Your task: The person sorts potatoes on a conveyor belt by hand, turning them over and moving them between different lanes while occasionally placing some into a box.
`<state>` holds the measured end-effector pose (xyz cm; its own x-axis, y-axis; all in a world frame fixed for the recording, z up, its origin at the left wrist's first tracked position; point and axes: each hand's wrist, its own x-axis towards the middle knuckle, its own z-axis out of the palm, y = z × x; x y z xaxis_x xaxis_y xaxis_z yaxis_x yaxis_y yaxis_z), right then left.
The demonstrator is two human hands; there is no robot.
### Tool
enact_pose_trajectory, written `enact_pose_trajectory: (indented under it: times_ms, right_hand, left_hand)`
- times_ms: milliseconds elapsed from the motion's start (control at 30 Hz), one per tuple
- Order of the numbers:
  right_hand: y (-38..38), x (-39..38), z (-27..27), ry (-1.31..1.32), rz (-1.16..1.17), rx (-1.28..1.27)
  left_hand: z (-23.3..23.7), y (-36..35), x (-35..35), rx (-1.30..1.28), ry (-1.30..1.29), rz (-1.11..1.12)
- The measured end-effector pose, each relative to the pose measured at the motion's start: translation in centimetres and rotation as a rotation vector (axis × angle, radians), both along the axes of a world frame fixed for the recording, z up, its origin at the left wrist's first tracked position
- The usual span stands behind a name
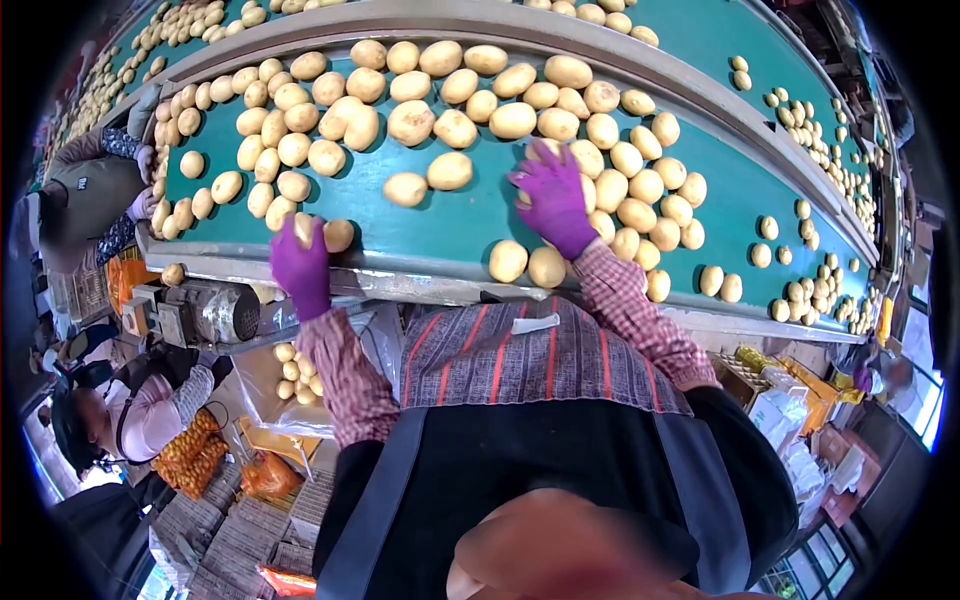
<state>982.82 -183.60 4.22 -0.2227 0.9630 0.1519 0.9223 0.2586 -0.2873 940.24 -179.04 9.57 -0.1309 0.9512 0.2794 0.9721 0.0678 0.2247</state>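
Observation:
Pale yellow potatoes (450, 171) lie spread over a green conveyor belt (430, 235). My left hand (302, 272), in a purple glove, is at the belt's near edge with its fingers closed around a potato (303, 228); another potato (338, 236) lies just right of it. Farther right, my right hand (556, 200), also gloved in purple, reaches over the belt at the left side of a dense cluster. Its fingers curve over a potato (544, 150), and the palm hides what lies beneath. Two potatoes (508, 261) rest below my right wrist.
A metal rail (430, 288) borders the near side of the belt. A motor (225, 312) sits below it at left, beside a clear bag of potatoes (297, 375). Co-workers (85, 195) stand at the left. Beyond a divider (480, 18), a second belt carries more potatoes.

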Motion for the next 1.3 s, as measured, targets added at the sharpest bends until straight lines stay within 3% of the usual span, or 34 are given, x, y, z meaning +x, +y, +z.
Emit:
enact_pose_trajectory:
  times_ms: [100,200,267,333,400,467,500,533,567,600,633,667,733,800,867,900,933,967,1000,1033,1100,1133,1167,1200,1267,1300]
  right_hand:
    - [-2.4,5.7,-0.2,0.202,-0.053,0.114]
    - [-5.5,10.7,0.4,0.112,-0.111,0.007]
    - [-7.7,16.0,-2.0,0.116,-0.215,0.022]
    - [-10.2,20.4,-0.7,-0.023,-0.219,-0.004]
    - [-12.1,22.8,0.6,-0.181,-0.233,-0.033]
    - [-13.0,26.3,-1.5,-0.248,-0.413,-0.238]
    - [-11.7,25.5,0.5,-0.37,-0.594,-0.347]
    - [-10.7,25.4,0.9,-0.133,-0.738,-0.232]
    - [-8.8,24.4,1.4,0.051,-0.6,0.051]
    - [-6.8,22.6,1.9,0.234,-0.452,0.327]
    - [-5.1,20.2,1.9,0.403,-0.389,0.238]
    - [-3.7,17.7,2.0,0.57,-0.319,0.148]
    - [-1.5,12.7,3.0,0.319,-0.064,0.027]
    - [-0.6,10.0,-1.4,0.226,-0.095,-0.15]
    - [0.0,10.3,-1.7,0.234,-0.118,-0.176]
    - [-0.4,11.0,-4.0,0.259,-0.092,-0.031]
    - [0.0,12.8,-3.5,0.507,-0.1,-0.223]
    - [1.0,15.1,-2.0,0.757,-0.104,-0.409]
    - [2.3,17.2,-0.9,1.083,-0.091,-0.429]
    - [3.6,19.3,0.3,1.409,-0.07,-0.444]
    - [5.2,21.7,0.6,1.889,-0.059,-0.191]
    - [5.6,22.5,0.6,1.974,-0.103,-0.088]
    - [5.9,22.3,0.4,1.664,-0.305,-0.024]
    - [5.3,21.5,-0.6,1.107,-0.348,0.176]
    - [0.2,20.2,-1.8,0.607,-0.173,0.219]
    - [-2.3,19.5,-3.7,0.375,-0.122,0.423]
  left_hand:
    - [-0.8,1.7,3.0,-0.157,0.387,0.104]
    - [-1.2,0.5,3.2,-0.103,0.372,0.076]
    - [-2.9,0.6,-0.1,-0.044,0.129,0.123]
    - [-3.3,1.7,-2.5,-0.113,-0.044,0.121]
    - [-2.5,2.2,-0.6,-0.155,0.02,0.15]
    - [-6.0,2.1,-0.5,-0.02,0.175,-0.421]
    - [-3.7,-0.2,6.5,-0.062,-0.166,-0.093]
    - [-4.1,-1.3,10.1,-0.059,-0.192,-0.142]
    - [-4.8,-2.8,14.3,-0.075,-0.317,-0.093]
    - [-3.4,-4.4,18.7,-0.335,-0.406,-0.063]
    - [-4.0,-5.8,22.4,-0.367,-0.252,-0.244]
    - [-3.3,-6.6,26.4,-0.41,-0.275,-0.376]
    - [-1.4,-7.4,31.1,-0.523,-0.228,-0.715]
    - [-0.6,-4.3,32.0,-0.413,-0.446,-0.757]
    - [-0.6,1.7,31.6,-0.12,-0.405,-0.375]
    - [-2.5,5.3,30.1,0.044,-0.204,-0.42]
    - [-4.3,8.4,28.7,0.212,-0.009,-0.463]
    - [-5.1,10.5,28.4,0.117,0.054,-0.484]
    - [-5.3,12.1,28.5,0.026,0.121,-0.51]
    - [-5.2,12.7,28.7,-0.077,0.017,-0.532]
    - [-4.2,11.6,29.9,-0.21,-0.146,-0.531]
    - [-4.2,11.4,30.5,-0.178,-0.113,-0.569]
    - [-4.2,11.1,31.8,-0.278,-0.195,-0.56]
    - [-4.2,10.5,33.2,-0.386,-0.268,-0.542]
    - [-4.8,9.3,35.8,-0.593,-0.178,-0.568]
    - [-5.0,8.8,36.1,-0.643,-0.12,-0.661]
